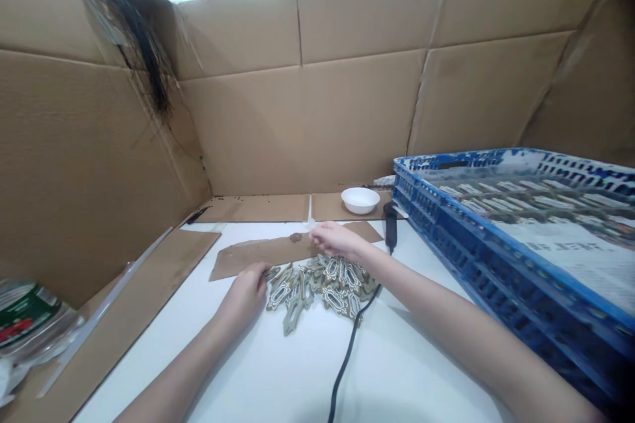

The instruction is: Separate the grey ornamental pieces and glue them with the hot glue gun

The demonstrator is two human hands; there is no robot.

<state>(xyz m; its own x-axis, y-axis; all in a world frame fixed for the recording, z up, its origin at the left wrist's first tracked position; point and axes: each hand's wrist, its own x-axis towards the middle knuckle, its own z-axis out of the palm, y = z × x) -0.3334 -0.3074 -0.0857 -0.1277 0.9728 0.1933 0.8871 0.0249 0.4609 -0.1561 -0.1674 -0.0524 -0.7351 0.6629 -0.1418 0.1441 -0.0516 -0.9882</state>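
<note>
A pile of flat ornate pieces (342, 281), grey-green with white outlined patterns, lies on the white table. At its left end my left hand (249, 284) is closed, its fingertips on the edge of one such piece. My right hand (331, 238) is pinched together just above the far side of the pile, over a cardboard strip (262, 252). Whatever sits between those fingertips is too small to make out. Beside them on the strip is a small brown blob (296, 237).
A blue plastic crate (431, 218) holding rows of similar pieces and printed paper stands at right. Near it are a white bowl (360, 200) and a black corded tool (391, 225); its cable crosses the table. Cardboard walls (307, 112) surround the table. A clear labelled container (30, 317) is at left.
</note>
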